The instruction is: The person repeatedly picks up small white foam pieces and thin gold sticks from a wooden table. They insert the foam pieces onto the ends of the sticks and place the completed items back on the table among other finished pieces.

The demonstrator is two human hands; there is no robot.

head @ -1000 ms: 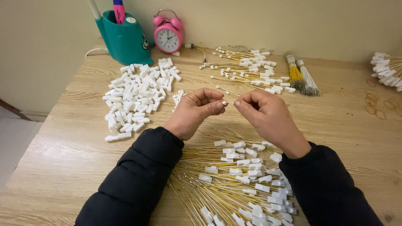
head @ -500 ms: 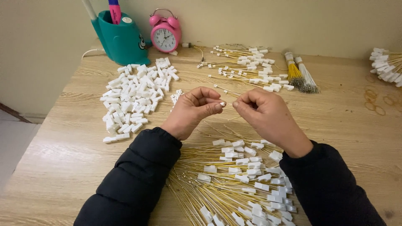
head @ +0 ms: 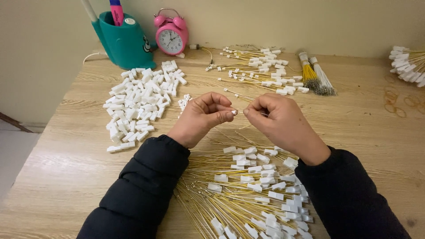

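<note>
My left hand pinches a small white plastic connector between thumb and forefinger. My right hand is closed on a thin yellow wire whose end meets the connector between the two hands. Both hands hover above the wooden table. Under my wrists lies a fan of yellow wires fitted with white connectors. A heap of loose white connectors lies to the left of my left hand.
A teal pen holder and a pink alarm clock stand at the back left. More wired connectors and two wire bundles lie at the back. Another bunch sits at the right edge, rubber bands nearby.
The hands have drawn a little closer together, so wire end and connector now meet. The view has shifted slightly.
</note>
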